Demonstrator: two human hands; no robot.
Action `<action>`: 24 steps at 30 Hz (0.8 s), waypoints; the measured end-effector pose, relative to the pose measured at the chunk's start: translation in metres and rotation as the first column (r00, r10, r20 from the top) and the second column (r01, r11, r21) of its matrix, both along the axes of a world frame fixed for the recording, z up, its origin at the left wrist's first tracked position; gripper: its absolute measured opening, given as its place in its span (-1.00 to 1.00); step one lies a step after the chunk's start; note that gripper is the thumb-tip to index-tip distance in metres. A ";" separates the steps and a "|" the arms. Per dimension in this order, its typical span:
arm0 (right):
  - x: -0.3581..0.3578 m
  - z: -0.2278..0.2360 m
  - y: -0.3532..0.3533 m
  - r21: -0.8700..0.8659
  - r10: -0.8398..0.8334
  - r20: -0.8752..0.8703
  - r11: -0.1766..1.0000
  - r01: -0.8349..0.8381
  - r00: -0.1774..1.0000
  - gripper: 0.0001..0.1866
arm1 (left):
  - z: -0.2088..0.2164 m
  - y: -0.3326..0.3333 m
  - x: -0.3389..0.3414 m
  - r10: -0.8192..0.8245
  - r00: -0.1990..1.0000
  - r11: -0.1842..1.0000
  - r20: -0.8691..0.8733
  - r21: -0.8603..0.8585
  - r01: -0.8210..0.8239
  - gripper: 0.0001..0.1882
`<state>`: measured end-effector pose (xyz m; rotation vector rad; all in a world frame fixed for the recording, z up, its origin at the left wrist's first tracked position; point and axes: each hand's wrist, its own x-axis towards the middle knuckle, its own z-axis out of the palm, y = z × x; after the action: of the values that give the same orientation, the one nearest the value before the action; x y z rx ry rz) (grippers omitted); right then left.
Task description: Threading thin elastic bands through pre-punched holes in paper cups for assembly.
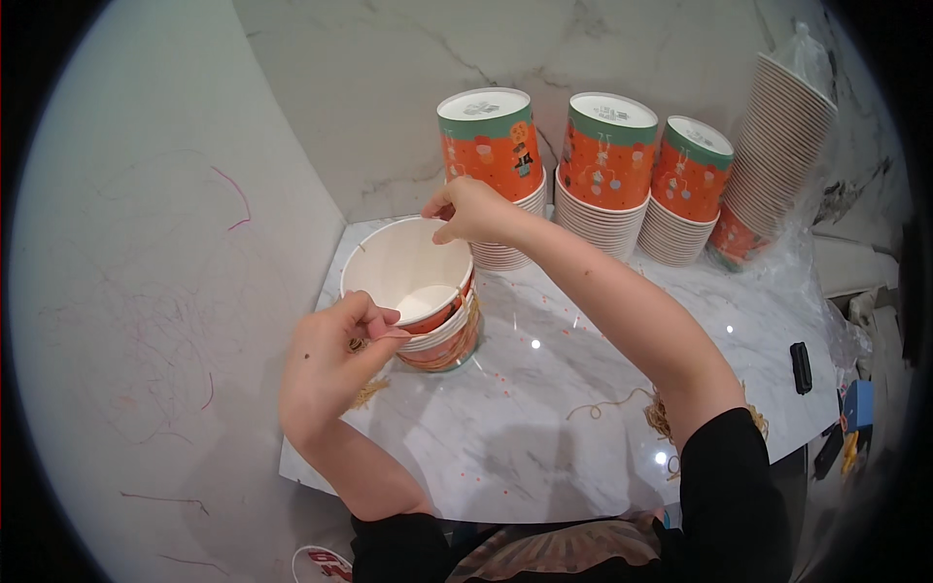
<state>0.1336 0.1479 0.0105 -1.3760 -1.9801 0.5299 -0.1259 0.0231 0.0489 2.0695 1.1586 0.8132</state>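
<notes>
A white-lined paper bucket (394, 255), mouth up, stands in a short stack at the left of the table. Tan rubber bands (474, 325) loop round the stack's outside, and small bits of band show at its rim. My left hand (335, 355) is closed at the near left rim, thumb and fingers pinched. Rubber bands (357, 344) show in its curled fingers; the pinched fingertips hide part of what they hold. My right hand (471, 211) reaches to the far right rim, its thumb and fingers bent round the rim.
Behind stand three inverted stacks of orange and green paper buckets (607, 160). A tall bucket stack (777, 146) in clear plastic leans at the right. Loose rubber bands (658, 418) lie by my right forearm. A black object (801, 368) rests near the marbled table's (544, 457) right edge.
</notes>
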 end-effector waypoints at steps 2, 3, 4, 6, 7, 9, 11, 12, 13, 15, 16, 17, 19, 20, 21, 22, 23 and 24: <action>-0.001 -0.003 -0.003 -0.027 0.022 -0.056 0.999 -0.023 0.998 -0.57 | -0.005 0.000 0.001 -0.073 0.997 0.995 0.020 0.067 0.072 -0.76; -0.001 -0.004 -0.003 -0.027 0.022 -0.058 0.999 -0.024 0.998 -0.57 | -0.005 0.000 0.001 -0.073 0.997 0.995 0.018 0.067 0.072 -0.76; 0.000 -0.004 -0.003 -0.021 0.024 -0.022 0.999 -0.024 0.999 -0.55 | -0.005 -0.001 0.003 -0.087 0.996 0.994 0.007 0.061 0.086 -0.76; 0.001 -0.004 -0.003 -0.015 0.024 0.013 1.000 -0.024 1.000 -0.52 | -0.006 -0.001 0.004 -0.102 0.995 0.993 -0.005 0.054 0.102 -0.76; -0.002 -0.004 -0.005 0.024 0.004 0.004 1.000 -0.004 1.000 -0.56 | -0.007 0.000 0.002 -0.116 0.993 0.989 -0.032 0.087 0.118 -0.76; -0.005 -0.003 -0.007 0.061 -0.016 -0.008 0.998 0.017 1.000 -0.59 | -0.007 -0.001 0.001 -0.129 0.990 0.984 -0.061 0.118 0.135 -0.76; -0.005 -0.004 -0.008 0.136 -0.035 -0.074 0.990 0.045 0.997 -0.66 | -0.003 -0.004 0.003 -0.117 0.986 0.983 -0.121 0.129 0.132 -0.74; -0.005 -0.005 -0.008 0.134 -0.038 -0.074 0.990 0.048 0.997 -0.66 | -0.002 -0.006 0.004 -0.120 0.985 0.983 -0.121 0.127 0.135 -0.74; -0.006 -0.005 -0.007 0.156 -0.050 -0.085 0.986 0.063 0.995 -0.69 | 0.000 -0.008 0.004 -0.137 0.983 0.975 -0.126 0.161 0.156 -0.74; -0.008 -0.006 -0.007 0.176 -0.063 -0.097 0.981 0.079 0.993 -0.72 | 0.000 -0.011 0.003 -0.155 0.979 0.965 -0.133 0.194 0.179 -0.73; -0.008 -0.007 -0.007 0.169 -0.061 -0.126 0.982 0.082 0.990 -0.73 | -0.001 -0.011 0.002 -0.147 0.978 0.964 -0.147 0.202 0.175 -0.71; -0.008 -0.008 -0.007 0.161 -0.059 -0.156 0.983 0.084 0.986 -0.74 | -0.001 -0.011 0.002 -0.139 0.977 0.962 -0.160 0.211 0.171 -0.68; -0.009 -0.011 -0.007 0.134 -0.072 -0.151 0.987 0.093 0.986 -0.75 | 0.000 -0.012 0.004 -0.137 0.978 0.966 -0.156 0.197 0.167 -0.64; -0.009 -0.013 -0.007 0.107 -0.085 -0.145 0.989 0.101 0.986 -0.76 | 0.000 -0.012 0.006 -0.135 0.979 0.970 -0.151 0.184 0.162 -0.60; -0.010 -0.015 -0.007 0.107 -0.085 -0.146 0.989 0.101 0.986 -0.76 | 0.000 -0.013 0.007 -0.135 0.979 0.970 -0.152 0.183 0.162 -0.60; -0.010 -0.018 -0.007 0.122 -0.078 -0.171 0.988 0.100 0.982 -0.79 | 0.001 -0.012 0.010 -0.124 0.974 0.971 -0.191 0.180 0.159 -0.60; -0.009 -0.020 -0.006 0.137 -0.071 -0.196 0.986 0.099 0.978 -0.81 | 0.001 -0.012 0.013 -0.112 0.967 0.972 -0.229 0.177 0.155 -0.60; -0.007 -0.022 -0.005 0.137 -0.074 -0.195 0.985 0.102 0.978 -0.81 | 0.002 -0.011 0.016 -0.116 0.967 0.971 -0.228 0.177 0.158 -0.60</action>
<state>0.1263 0.1426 -0.0117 -1.2679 -1.7607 0.4476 -0.1096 0.0117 0.0505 2.4206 1.0670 0.6686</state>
